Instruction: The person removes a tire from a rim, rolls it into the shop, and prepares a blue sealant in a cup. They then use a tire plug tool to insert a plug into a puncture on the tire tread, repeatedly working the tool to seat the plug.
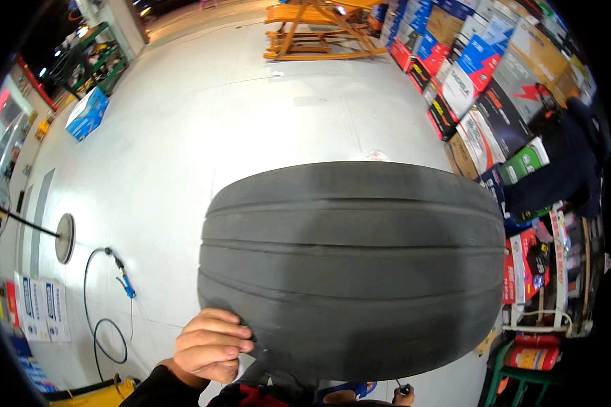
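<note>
A large worn black tire (360, 271) with shallow lengthwise grooves fills the middle of the view, its tread facing me. At its lower left edge my left hand (214, 344) is closed, fingers curled and fingertips against the rubber. My right hand (404, 397) shows only in part at the lower edge, below the tire. It is closed on a thin tool with a dark handle (404, 389), whose far end is hidden by the tire. A foot in a blue sandal (365, 391) shows beside it.
On the pale floor at left lie a blue air tool (125, 285) and its dark hose (96, 339). A round-based stand (64, 239) is farther left. Stacked boxes (468, 81) line the right. A wooden rocking chair (322, 34) stands at the far end; a red cylinder (533, 357) lies lower right.
</note>
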### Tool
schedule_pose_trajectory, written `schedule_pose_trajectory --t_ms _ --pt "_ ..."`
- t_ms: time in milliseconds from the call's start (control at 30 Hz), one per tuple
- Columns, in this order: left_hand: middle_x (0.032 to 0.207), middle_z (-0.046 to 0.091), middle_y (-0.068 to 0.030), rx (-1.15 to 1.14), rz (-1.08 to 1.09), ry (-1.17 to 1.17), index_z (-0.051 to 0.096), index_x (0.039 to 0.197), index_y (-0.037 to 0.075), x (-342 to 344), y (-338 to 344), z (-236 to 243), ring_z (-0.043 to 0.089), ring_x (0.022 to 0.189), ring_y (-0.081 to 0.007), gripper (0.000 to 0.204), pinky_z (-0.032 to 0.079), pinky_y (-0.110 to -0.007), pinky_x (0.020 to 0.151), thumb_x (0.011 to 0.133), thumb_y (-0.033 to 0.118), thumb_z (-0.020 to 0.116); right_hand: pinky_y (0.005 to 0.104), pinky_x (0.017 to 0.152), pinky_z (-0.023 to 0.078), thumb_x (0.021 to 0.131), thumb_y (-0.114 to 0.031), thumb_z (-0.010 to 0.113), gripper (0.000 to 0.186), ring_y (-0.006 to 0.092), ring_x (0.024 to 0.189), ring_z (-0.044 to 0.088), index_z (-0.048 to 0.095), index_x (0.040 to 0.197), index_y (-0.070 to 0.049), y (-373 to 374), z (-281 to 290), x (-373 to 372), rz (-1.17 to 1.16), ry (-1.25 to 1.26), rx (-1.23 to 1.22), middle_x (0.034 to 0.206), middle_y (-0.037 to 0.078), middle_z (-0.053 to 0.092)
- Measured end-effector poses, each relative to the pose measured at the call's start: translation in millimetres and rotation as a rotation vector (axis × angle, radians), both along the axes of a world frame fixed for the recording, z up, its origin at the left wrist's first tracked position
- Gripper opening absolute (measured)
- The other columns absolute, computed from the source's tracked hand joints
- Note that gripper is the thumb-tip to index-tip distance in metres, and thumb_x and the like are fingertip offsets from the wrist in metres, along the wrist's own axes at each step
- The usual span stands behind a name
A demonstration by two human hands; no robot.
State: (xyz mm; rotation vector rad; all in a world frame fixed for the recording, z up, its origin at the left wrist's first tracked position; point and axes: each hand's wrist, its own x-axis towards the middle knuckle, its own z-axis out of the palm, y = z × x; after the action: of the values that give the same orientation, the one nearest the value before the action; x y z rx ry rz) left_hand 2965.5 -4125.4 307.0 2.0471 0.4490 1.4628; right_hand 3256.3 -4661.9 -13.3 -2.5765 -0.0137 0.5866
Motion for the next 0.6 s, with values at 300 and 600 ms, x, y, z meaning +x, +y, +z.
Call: schedule_pose_trajectory --t_ms 300,600 --pt "0.079 0.066 -0.0113 -0.120 0.104 -0.077 0.057 0.089 0.001 -15 -14 -21 0.064 0.079 -0.0272 0.005 0.050 -0.041 0.078 0.086 0.005 0.055 0.0349 0.071 0.049 0.081 -0.020 0.066 0.032 0.0218 0.082 0.058 0.057 0.106 -0.001 30 20 5 0.091 0.045 -0.082 0.094 0.016 0.062" --pt "0.086 0.067 -0.0117 -0.114 0.429 -0.019 0.062 0.084 0.000 5 -15 -26 0.064 0.088 -0.0272 0.009 0.050 -0.038 0.083 0.076 -0.001 0.066 0.0337 0.069 0.050 0.078 -0.018 0.067 0.034 0.0211 0.078 0.060 0.058 0.106 -0.001 41 21 11 0.103 0.045 -0.082 0.091 0.015 0.063"
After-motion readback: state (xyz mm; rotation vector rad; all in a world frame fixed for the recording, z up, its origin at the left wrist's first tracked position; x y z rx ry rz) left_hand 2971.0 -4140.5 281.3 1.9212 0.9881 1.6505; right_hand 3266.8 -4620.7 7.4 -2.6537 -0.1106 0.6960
